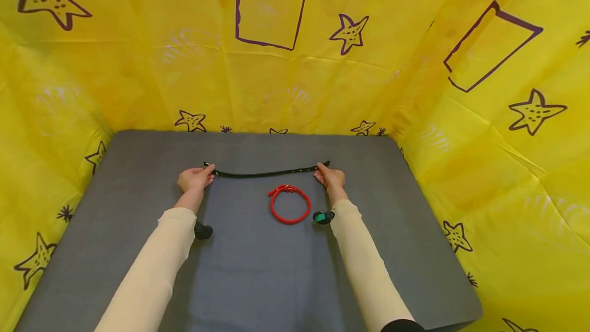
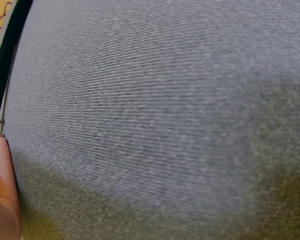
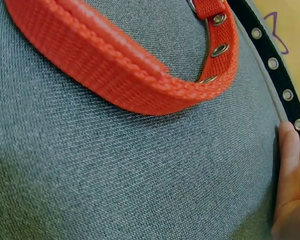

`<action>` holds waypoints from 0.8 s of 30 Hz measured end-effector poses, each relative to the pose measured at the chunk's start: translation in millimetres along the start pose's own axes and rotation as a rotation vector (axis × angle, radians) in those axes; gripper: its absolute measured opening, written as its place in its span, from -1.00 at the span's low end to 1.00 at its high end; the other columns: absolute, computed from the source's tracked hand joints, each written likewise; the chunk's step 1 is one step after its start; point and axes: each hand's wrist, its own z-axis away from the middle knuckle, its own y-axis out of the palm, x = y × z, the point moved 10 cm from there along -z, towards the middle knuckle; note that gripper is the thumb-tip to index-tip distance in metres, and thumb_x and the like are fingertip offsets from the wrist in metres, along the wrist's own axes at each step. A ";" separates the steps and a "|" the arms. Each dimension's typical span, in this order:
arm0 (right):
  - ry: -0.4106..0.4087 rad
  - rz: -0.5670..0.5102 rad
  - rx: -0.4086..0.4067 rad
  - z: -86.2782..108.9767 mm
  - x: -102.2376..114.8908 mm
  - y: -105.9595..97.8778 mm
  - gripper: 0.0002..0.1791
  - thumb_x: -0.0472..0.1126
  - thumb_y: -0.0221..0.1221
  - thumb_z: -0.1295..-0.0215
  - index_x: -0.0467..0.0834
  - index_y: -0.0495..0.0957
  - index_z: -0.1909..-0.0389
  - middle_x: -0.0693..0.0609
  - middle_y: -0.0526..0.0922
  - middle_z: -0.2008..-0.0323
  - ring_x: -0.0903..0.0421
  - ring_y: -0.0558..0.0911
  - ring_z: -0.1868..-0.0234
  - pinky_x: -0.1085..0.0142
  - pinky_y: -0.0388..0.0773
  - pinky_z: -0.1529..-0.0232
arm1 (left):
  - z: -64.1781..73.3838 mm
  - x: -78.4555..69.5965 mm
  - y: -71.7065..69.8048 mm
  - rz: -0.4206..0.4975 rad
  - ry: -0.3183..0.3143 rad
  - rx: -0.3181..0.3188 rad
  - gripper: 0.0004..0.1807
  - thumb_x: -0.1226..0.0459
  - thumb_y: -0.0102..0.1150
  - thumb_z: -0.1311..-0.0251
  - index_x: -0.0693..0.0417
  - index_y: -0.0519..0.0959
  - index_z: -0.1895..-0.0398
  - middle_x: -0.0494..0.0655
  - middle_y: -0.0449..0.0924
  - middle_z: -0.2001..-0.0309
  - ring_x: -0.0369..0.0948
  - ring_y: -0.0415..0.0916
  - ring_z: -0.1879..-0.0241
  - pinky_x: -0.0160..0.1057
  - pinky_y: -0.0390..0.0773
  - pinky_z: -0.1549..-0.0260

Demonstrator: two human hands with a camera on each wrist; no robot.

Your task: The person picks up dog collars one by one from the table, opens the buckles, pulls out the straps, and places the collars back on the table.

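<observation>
A black collar [image 1: 262,174] with metal eyelets is stretched out nearly straight between both hands in the head view. Its buckle end is pinched by my left hand [image 1: 194,178], while my right hand [image 1: 331,175] pinches the eyelet end between thumb and fingers. Closer to me lies a red collar [image 1: 290,221], closed into a loop, its buckle at the far side; neither hand touches it. The right wrist view shows the red collar's woven band [image 3: 115,75] and the black collar's eyelets [image 3: 273,63] beside my fingers [image 3: 289,150]. Only a strip of the black collar [image 2: 7,55] enters the left wrist view.
A grey cloth-covered table [image 1: 258,270] lies under both collars. Yellow curtains [image 1: 276,91] printed with purple stars hang along its back and sides. Small dark wrist cameras [image 1: 203,231] project inward from the sleeves.
</observation>
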 end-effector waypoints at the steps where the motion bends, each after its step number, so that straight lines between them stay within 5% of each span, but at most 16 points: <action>1: -0.002 0.001 0.000 -0.1 0.3 -0.1 -0.57 -0.28 0.39 -0.14 -0.50 0.55 0.07 -0.06 0.67 0.57 0.19 0.68 0.61 0.39 0.64 0.43 | -0.2 -0.6 0.2 -0.006 0.013 -0.005 -0.41 0.26 0.43 -0.08 0.42 0.49 -0.12 -0.30 0.48 0.70 -0.41 0.55 0.70 -0.44 0.58 0.58; 8: -0.002 0.016 0.003 0.2 -0.5 -1.2 -0.57 -0.26 0.41 -0.12 -0.50 0.56 0.11 -0.06 0.67 0.59 0.18 0.69 0.61 0.36 0.64 0.41 | 0.4 -2.4 -1.2 -0.032 0.054 -0.057 -0.47 0.28 0.42 -0.08 0.36 0.47 -0.07 -0.26 0.45 0.66 -0.44 0.52 0.74 -0.46 0.56 0.63; 24: -0.052 0.051 0.020 -0.2 -0.1 -3.9 -0.49 -0.13 0.38 -0.17 -0.50 0.55 0.08 -0.10 0.70 0.53 0.16 0.71 0.55 0.40 0.63 0.45 | 1.6 0.8 0.0 -0.036 0.067 -0.025 -0.40 0.11 0.43 -0.08 0.32 0.47 -0.06 -0.22 0.52 0.56 -0.39 0.59 0.66 -0.43 0.60 0.55</action>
